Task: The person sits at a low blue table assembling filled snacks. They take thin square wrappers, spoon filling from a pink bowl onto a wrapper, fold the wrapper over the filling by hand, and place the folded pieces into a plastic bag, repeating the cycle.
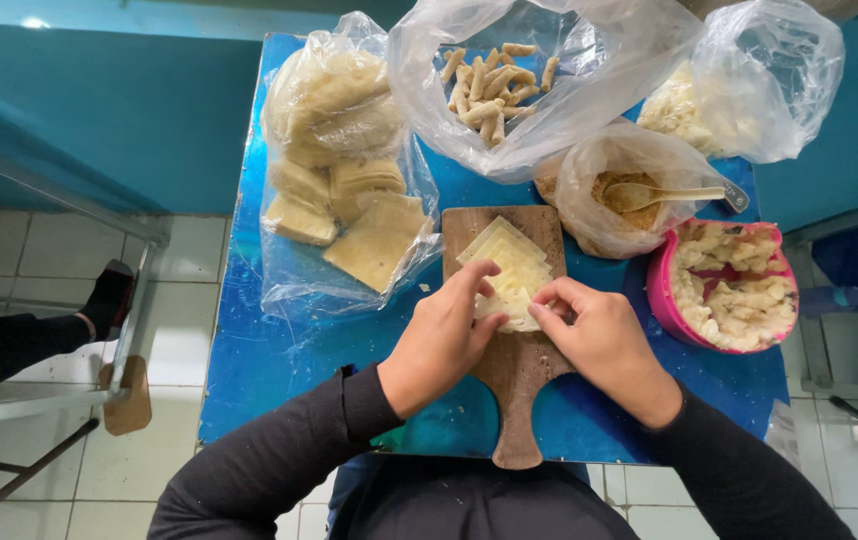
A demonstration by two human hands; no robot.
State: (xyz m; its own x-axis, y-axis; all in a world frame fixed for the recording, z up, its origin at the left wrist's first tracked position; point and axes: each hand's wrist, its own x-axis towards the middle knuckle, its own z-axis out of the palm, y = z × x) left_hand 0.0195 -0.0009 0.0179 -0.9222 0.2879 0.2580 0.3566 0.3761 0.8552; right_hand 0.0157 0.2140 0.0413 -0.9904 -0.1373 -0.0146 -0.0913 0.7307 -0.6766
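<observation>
- Head view, looking straight down: I see both hands meeting over a stack of pale square wrappers point(505, 268) on a wooden board point(509, 385).
- Left hand point(439, 340): fingers curled, thumb and forefinger pinching the near left edge of the top wrapper; the grip is narrow, as suits peeling one thin sheet from a stack.
- Right hand point(599, 335): fingers bent inward, tips pressed to the near right edge of the same wrapper; I judge it steadies or lifts the sheet. Whether it fully grips I cannot tell.
- Wrappers: fanned slightly on the board's upper half, which I read as making single edges easy to catch.
- Board: lies on a blue table point(249, 350), handle toward me, directly before the body, central to both hands.
- Pink bowl point(661, 290) of lumpy pale filling: just right of the board, near the right hand.
- Small bag point(589, 205) of brown crumbs with a spoon point(664, 195) resting in it: behind the board, mouth open.
- Large bag point(344, 180) of more wrapper stacks: left of the board, supply close by.
- Rear bags: one of finished rolls point(489, 85), one of pale shreds point(739, 90), set farthest away.
</observation>
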